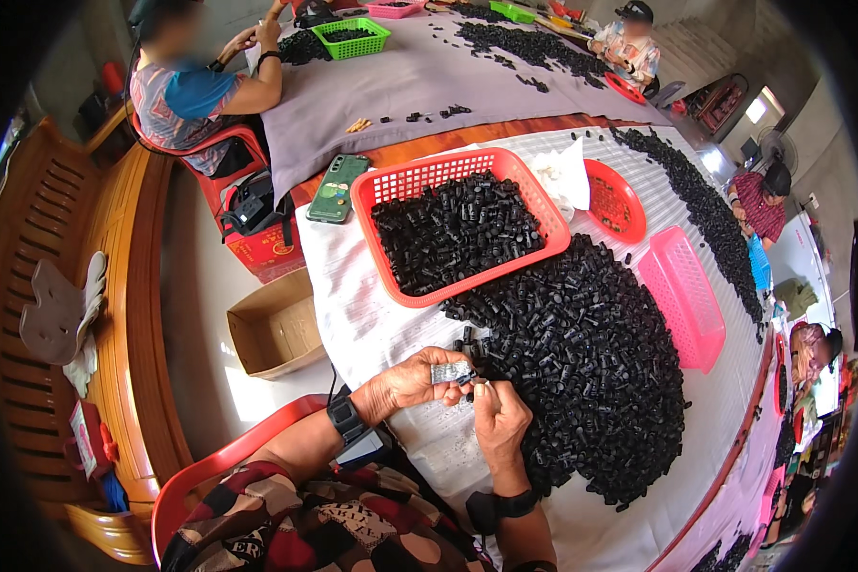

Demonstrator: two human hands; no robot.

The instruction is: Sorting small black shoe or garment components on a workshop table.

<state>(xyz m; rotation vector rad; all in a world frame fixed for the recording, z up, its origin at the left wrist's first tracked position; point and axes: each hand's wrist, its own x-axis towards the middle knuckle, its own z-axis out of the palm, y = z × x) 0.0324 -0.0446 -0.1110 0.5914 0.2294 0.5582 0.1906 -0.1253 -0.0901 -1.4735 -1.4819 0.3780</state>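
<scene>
A black part (466, 378) is pinched between the grip of the left hand (410, 377), where a grey strip (449, 373) is seen, and that of the right hand (502, 419), above the white-covered bench (355, 303), beside heaped black pieces (591, 372)

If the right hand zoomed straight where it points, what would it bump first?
Beyond the small black part beside it, the right hand would probably meet the pile of black plastic parts, unless it passes above.

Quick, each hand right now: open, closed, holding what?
Left hand: closed on a small black part.
Right hand: closed, right beside that part; whether it holds anything can't be told.
</scene>
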